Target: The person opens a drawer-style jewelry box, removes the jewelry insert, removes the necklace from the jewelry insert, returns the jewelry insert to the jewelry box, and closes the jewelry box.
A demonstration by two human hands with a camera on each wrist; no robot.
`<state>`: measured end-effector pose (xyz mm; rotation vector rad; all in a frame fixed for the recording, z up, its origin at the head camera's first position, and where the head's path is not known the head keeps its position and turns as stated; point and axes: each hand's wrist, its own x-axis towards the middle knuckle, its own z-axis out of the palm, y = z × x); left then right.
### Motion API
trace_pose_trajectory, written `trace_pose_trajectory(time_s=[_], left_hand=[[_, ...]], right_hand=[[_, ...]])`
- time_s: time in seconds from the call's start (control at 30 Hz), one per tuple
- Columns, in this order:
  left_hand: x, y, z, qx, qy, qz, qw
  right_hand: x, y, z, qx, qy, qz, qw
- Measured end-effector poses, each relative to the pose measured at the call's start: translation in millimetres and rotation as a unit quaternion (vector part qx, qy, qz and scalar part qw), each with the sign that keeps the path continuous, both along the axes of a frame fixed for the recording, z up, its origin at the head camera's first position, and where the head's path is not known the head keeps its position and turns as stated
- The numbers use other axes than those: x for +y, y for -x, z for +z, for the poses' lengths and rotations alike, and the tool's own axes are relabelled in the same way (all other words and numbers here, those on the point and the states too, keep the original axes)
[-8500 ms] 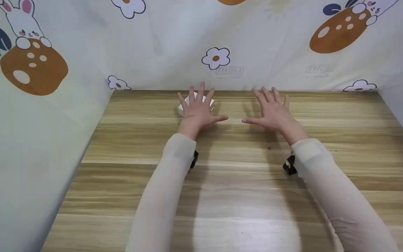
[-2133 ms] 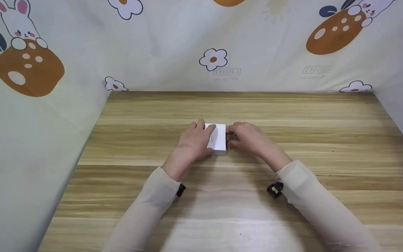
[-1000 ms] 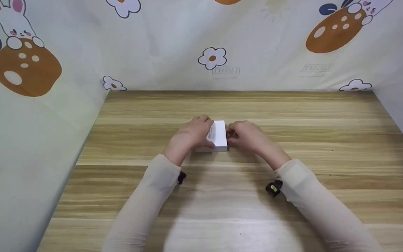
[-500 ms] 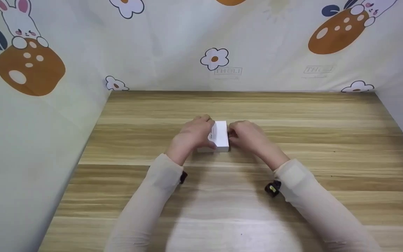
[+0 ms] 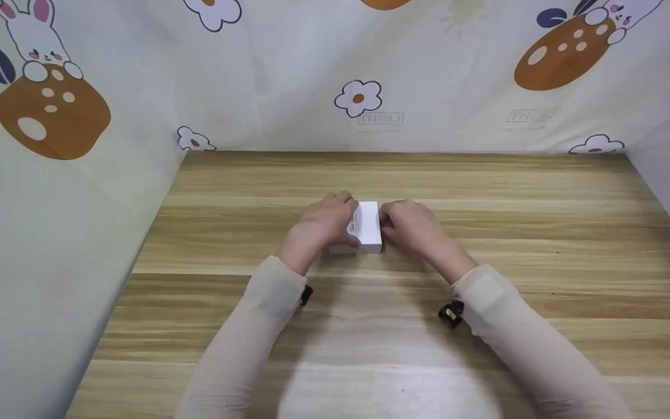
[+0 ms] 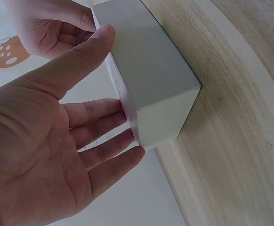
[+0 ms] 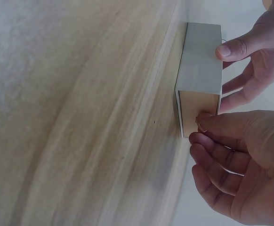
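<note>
A small white drawer-style box with some print on top rests on the wooden table. My left hand grips its left part from above, thumb on the near long side and the other fingers over the top and its edge. At the right, my right hand is against the box's short end. The right wrist view shows that end as a tan panel inset within the white sleeve. There, my right thumb and forefinger pinch a small pull tab, mostly hidden by the fingertips.
The wood-grain table extends around the box on every side. A pale cloth printed with rabbits, flowers and orange fruit hangs behind the table and along the left. Small black wrist cameras sit under the cuffs.
Earliest, both hands were spread, with the box under the left near the back edge. It then came nearer, both hands on it. Over the last second, the left grip and box barely shift.
</note>
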<state>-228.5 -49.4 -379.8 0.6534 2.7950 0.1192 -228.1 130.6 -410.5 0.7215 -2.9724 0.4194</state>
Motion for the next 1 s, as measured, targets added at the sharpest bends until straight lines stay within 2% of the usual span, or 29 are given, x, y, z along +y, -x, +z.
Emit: trace_pose_trajectory(time_s=[0.43,1.0], left_hand=[[1.5,-0.1,0.8,-0.003,0.01,-0.004,0.9999],[2.5,1.2,0.2,-0.006,0.012,0.006,0.9999]], right_hand=[[-2.7,1.3,-4.4,0.009,-0.01,-0.023,1.0],[-5.5,3.0,-7.3,0.023,-0.013,-0.028,0.999]])
